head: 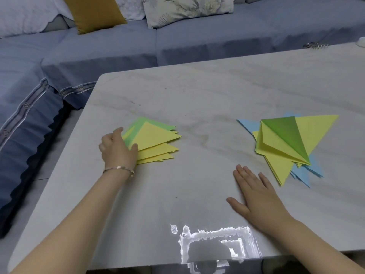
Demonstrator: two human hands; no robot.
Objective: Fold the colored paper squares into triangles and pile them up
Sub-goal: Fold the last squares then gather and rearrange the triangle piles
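On the left of the marble table lies a fanned stack of yellow and light green paper. My left hand holds the stack's left edge, with the thumb on a yellow sheet and the fingers curled over the green one. On the right lies a loose pile of folded triangles in yellow, green and blue. The top green and yellow triangle gapes partly open. My right hand rests flat on the bare table just left of and below that pile, fingers straight, holding nothing.
A blue sofa with a mustard cushion and patterned cushions runs behind and left of the table. A small metal hair clip lies at the far right edge. A bright glare patch sits on the near edge.
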